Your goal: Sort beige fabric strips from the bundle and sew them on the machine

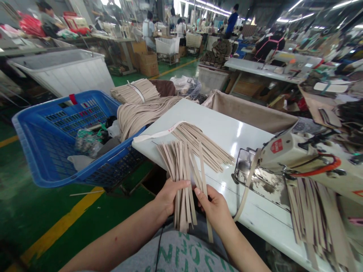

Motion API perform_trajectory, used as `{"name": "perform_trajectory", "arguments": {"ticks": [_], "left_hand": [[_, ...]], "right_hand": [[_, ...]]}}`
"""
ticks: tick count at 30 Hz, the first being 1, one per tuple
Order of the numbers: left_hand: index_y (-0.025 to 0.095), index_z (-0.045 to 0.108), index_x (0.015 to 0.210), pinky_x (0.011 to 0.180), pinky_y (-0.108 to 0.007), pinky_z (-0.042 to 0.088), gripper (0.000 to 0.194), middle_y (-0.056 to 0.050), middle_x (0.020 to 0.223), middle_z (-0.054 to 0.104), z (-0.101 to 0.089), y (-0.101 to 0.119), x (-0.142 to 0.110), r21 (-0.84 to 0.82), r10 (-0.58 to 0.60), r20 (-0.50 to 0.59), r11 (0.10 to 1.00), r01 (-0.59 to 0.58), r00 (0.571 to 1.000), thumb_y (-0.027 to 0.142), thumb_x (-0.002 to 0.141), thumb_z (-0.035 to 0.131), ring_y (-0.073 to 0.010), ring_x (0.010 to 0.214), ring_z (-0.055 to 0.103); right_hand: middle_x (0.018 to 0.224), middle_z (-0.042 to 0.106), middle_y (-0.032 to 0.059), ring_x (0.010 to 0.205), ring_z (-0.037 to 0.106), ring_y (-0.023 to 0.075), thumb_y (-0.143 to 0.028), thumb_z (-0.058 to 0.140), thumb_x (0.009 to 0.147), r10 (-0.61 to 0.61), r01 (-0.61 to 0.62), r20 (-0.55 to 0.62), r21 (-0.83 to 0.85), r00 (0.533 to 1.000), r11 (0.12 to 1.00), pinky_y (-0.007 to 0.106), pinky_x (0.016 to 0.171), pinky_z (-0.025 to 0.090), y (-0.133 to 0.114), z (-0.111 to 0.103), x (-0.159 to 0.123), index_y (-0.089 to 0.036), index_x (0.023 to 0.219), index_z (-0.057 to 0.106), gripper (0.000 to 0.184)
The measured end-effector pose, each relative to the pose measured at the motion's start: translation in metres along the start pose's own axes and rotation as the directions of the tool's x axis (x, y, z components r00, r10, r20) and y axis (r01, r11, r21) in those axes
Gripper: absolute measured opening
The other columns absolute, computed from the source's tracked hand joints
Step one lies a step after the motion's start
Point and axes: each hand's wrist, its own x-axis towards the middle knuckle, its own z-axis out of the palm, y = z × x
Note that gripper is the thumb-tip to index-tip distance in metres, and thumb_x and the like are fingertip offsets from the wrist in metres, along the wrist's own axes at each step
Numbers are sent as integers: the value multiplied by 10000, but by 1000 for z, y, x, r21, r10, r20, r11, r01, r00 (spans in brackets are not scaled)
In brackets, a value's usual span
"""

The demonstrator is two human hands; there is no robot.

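Centrally, in the head view, a loose sheaf of narrow flat beige strips (183, 207) stands nearly upright between the person's left hand (171, 198) and right hand (215, 211), its upper ends fanned out. The left fingers (180, 184) curl closed against the sheaf's left side, gripping it, while the right fingers (200, 193) press partly closed against its right side, with one long strip running down beside that hand. Both bare forearms reach in from the bottom edge, above a grey T-shirt with green lettering (176, 253). Just beyond the hands, a fanned bundle of similar beige strips (204, 145), bound by a white paper band (159, 132), lies on a glossy white worktable (235, 136). To the right, an industrial sewing machine (286, 151) with an orange cable (317, 170) stands on the same table, and a heap of wider beige strips (314, 215) lies beside it. On the left, a blue plastic basket (85, 95) holds plastic bags and assorted scraps, and a thick hank of beige strips (141, 115) drapes between its rim and the table. A tied beige bundle (134, 91) lies just past it. Green floor with a yellow painted line (59, 226) shows below, and other workers (149, 32) stand at distant benches.
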Motion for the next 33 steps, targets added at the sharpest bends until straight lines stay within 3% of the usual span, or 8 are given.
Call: {"name": "perform_trajectory", "arguments": {"ticks": [4,8,14,18,21,26,30,33], "left_hand": [[112,707,883,775,-350,604,312,-97,814,759,-2,0,0,-104,14,53,995,-8,998,132,601,837,-244,772,738],[106,704,898,699,-324,604,325,-90,783,754,-1,-1,-3,-101,14,25,995,-11,1000,155,604,834,-226,704,727],[67,716,906,689,-343,599,364,-129,805,759,-2,-3,-3,-75,6,5,997,-5,1000,202,595,849,-235,691,717],[59,714,873,675,-329,594,356,-126,790,751,-4,-3,-1,-58,8,36,998,-6,999,225,602,875,-219,684,707],[81,699,868,656,-321,590,363,-88,736,733,-5,-3,0,-49,9,20,999,-8,1000,210,589,893,-202,643,694],[93,688,844,635,-297,599,323,-58,698,708,-4,-1,0,-78,21,1,997,-21,1000,179,606,890,-179,613,683],[103,678,835,673,-268,616,266,-38,670,687,-3,5,4,-124,37,-73,991,-45,997,90,639,857,-150,597,677],[105,675,898,673,-253,622,252,-21,678,678,-5,8,-3,-114,26,-121,993,-40,992,32,692,801,-126,577,664]], "right_hand": [[549,506,-29,560,508,172,-657,599,861,1,-1,16,3,1000,1000,283,558,426,1,0,-1,-196,883,685,469],[558,545,-14,626,566,199,-608,583,896,-67,69,50,-42,996,997,298,628,475,2,3,-2,-208,814,678,419],[945,743,48,893,664,248,-511,548,955,-154,172,150,-111,977,979,338,863,507,-1,6,-2,-202,990,734,362],[986,742,68,922,663,253,-487,501,986,-176,223,217,-219,960,950,343,865,495,2,7,0,-197,1033,722,367],[944,732,77,881,655,245,-493,446,1010,-182,255,243,-312,953,915,329,804,484,2,7,-1,-201,950,700,392],[746,665,59,670,602,204,-519,332,1038,-213,268,168,-480,963,835,304,647,419,-8,2,-1,-226,753,617,497],[688,663,52,637,611,203,-504,265,1055,-231,242,95,-592,968,769,295,619,403,-23,-9,15,-238,793,608,507],[772,707,66,695,654,213,-442,290,1064,-235,172,23,-747,972,642,289,630,415,-40,-12,35,-227,905,622,426]]}}
